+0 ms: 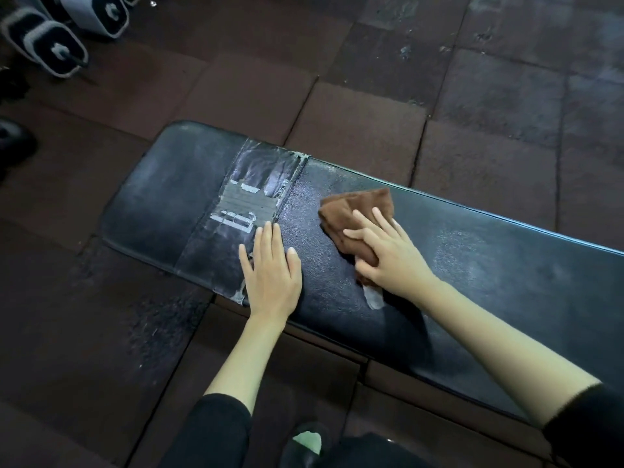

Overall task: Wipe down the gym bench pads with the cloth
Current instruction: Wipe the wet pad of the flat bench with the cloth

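Right hand (388, 255) grip presses cloth (358, 211) flat on bench pad (489, 265); left hand (270, 268) flat, fingers spread

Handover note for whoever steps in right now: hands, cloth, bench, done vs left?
Left hand: flat, palm down on the black vinyl bench pad, fingertips at the edge of the worn taped patch. It holds nothing.
Right hand: pressing the crumpled brown cloth onto the pad, just right of the left hand.
Done: cannot tell for sure; the pad shows dusty, scuffed areas on both ends.
Left: wipe the taped patch, the far left end and the long stretch to the right.
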`<move>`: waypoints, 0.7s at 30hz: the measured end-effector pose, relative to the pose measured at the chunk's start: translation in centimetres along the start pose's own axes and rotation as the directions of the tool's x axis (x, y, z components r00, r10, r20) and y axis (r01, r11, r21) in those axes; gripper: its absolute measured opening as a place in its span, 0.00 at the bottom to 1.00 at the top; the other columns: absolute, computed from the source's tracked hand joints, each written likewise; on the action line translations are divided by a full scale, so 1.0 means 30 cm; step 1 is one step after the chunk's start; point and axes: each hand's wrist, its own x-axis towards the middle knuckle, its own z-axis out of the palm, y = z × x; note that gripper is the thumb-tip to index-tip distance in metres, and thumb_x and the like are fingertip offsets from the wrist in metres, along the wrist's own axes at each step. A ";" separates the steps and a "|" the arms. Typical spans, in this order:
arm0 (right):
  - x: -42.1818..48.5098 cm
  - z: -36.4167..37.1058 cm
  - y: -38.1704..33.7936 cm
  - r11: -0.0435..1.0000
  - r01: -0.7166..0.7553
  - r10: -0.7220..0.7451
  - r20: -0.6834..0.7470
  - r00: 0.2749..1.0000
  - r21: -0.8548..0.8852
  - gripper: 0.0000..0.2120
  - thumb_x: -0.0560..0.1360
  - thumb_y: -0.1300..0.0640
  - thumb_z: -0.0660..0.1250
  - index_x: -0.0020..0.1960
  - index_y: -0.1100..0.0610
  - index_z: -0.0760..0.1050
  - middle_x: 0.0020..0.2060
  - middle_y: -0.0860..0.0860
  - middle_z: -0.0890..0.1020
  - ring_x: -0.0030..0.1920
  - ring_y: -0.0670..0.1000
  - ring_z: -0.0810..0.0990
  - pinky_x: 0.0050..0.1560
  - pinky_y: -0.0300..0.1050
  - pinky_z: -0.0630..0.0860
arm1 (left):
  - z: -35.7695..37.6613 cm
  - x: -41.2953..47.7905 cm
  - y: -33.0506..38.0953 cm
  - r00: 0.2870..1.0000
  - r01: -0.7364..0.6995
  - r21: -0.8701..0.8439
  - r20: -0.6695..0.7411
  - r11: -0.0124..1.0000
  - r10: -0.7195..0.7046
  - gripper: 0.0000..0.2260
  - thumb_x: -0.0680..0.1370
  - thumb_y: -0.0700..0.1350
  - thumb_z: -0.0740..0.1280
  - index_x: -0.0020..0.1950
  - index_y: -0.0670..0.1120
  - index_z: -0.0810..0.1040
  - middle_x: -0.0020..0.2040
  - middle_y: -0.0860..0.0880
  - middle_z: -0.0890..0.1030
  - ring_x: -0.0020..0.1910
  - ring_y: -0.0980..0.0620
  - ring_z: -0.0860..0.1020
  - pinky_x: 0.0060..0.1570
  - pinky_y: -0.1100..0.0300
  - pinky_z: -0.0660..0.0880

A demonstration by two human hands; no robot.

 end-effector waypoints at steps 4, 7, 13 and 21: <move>-0.035 -0.062 0.134 0.987 -0.159 0.161 -0.048 0.986 0.037 0.25 0.68 0.49 0.63 0.65 0.50 0.72 0.74 0.49 0.63 0.75 0.59 0.55 0.72 0.60 0.56 | 0.006 -0.013 0.057 0.998 -0.046 0.015 0.034 0.999 0.046 0.27 0.79 0.52 0.46 0.75 0.42 0.60 0.76 0.46 0.60 0.75 0.50 0.55 0.72 0.44 0.44; -0.036 -0.097 0.200 0.913 -0.387 0.405 -0.179 0.896 0.131 0.23 0.71 0.56 0.67 0.65 0.51 0.71 0.74 0.51 0.63 0.75 0.60 0.55 0.72 0.59 0.56 | 0.027 -0.027 0.117 0.989 -0.130 0.027 0.080 0.991 0.127 0.26 0.79 0.52 0.47 0.75 0.43 0.60 0.76 0.47 0.60 0.75 0.51 0.55 0.72 0.45 0.44; -0.025 -0.071 0.134 0.823 -0.502 0.563 -0.262 0.784 0.267 0.20 0.73 0.53 0.66 0.65 0.51 0.70 0.75 0.50 0.62 0.76 0.58 0.52 0.72 0.57 0.50 | 0.054 -0.036 0.141 0.984 -0.157 0.056 0.096 0.986 0.151 0.26 0.79 0.52 0.47 0.75 0.43 0.60 0.76 0.46 0.60 0.75 0.50 0.56 0.72 0.44 0.47; -0.105 -0.062 0.082 0.889 -0.358 0.411 -0.154 0.898 0.286 0.20 0.69 0.62 0.68 0.61 0.53 0.73 0.73 0.49 0.65 0.75 0.58 0.56 0.71 0.54 0.54 | 0.052 -0.032 0.147 0.983 -0.157 0.062 0.111 0.986 0.150 0.27 0.79 0.52 0.45 0.76 0.43 0.59 0.76 0.46 0.59 0.76 0.50 0.55 0.72 0.44 0.47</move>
